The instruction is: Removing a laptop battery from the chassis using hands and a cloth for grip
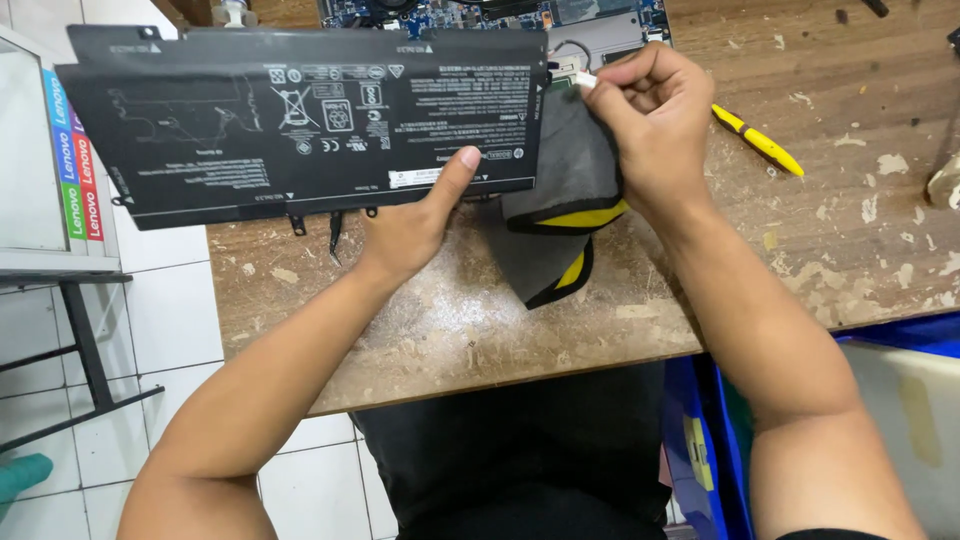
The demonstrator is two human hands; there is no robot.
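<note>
My left hand grips the near edge of a flat black laptop battery, thumb on its labelled face, and holds it lifted above the worn wooden table. My right hand pinches the small white connector at the battery's right end, fingers closed on it. Under that hand lies a grey cloth with yellow trim. An opened laptop with a blue circuit board sits at the table's far edge, partly hidden by the battery.
A yellow pen-like tool lies on the table right of my right hand. A white cabinet with coloured stickers stands at left over a tiled floor. A blue bin sits below the table at right.
</note>
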